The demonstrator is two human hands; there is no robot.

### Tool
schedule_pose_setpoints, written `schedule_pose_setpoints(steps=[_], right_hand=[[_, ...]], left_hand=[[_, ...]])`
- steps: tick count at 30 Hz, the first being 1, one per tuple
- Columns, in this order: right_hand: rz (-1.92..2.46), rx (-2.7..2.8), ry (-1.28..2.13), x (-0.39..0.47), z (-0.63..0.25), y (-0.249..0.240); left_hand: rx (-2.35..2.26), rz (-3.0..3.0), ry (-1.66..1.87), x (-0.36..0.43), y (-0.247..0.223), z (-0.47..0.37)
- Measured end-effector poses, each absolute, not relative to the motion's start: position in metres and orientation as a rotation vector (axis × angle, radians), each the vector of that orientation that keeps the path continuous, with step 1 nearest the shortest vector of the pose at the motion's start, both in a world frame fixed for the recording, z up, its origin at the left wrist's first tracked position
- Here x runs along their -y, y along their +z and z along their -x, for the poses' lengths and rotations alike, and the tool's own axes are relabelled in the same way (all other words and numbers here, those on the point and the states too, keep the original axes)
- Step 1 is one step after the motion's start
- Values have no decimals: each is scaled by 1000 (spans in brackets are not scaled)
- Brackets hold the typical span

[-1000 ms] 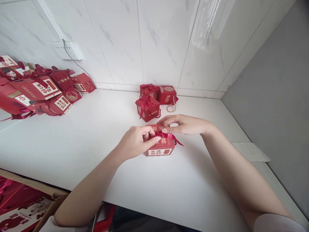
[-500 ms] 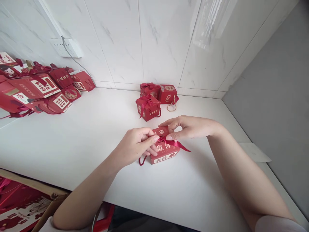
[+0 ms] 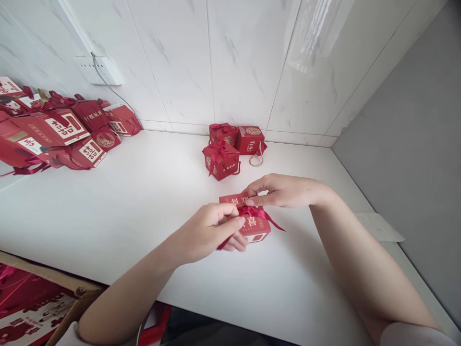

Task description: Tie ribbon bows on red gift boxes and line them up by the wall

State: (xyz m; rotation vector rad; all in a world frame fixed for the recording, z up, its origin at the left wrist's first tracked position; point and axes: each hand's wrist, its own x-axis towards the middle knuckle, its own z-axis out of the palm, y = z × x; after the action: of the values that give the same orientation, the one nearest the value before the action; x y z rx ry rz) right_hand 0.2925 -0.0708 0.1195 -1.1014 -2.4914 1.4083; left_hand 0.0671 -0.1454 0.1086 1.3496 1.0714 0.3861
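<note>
A small red gift box (image 3: pixel 258 226) sits on the white table (image 3: pixel 173 173), between the person's two hands, with a red ribbon (image 3: pixel 251 210) tied in a bow on top and one ribbon end trailing right. The left hand (image 3: pixel 214 229) touches the box's left side, thumb and forefinger close together by the bow; whether they pinch ribbon I cannot tell. The right hand (image 3: pixel 275 191) rests at the far right edge of the top, thumb and forefinger narrow; its grip is unclear too. Just behind stand three more red boxes (image 3: pixel 225 166). Well apart, at the left, lies a pile of red boxes (image 3: pixel 72 129) below a wall socket (image 3: pixel 97 69). A cardboard carton (image 3: pixel 68 315) holds red packaging at the lower left.
</note>
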Motion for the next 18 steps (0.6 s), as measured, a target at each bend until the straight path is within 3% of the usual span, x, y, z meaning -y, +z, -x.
schedule_pose_setpoints(steps=[4, 18], right_hand=[[1153, 2426, 1420, 71, -298, 122], [1033, 2404, 1426, 64, -298, 114]], left_hand=[[-1215, -1495, 561, 129, 105, -55], [-1273, -1623, 316, 102, 104, -46]])
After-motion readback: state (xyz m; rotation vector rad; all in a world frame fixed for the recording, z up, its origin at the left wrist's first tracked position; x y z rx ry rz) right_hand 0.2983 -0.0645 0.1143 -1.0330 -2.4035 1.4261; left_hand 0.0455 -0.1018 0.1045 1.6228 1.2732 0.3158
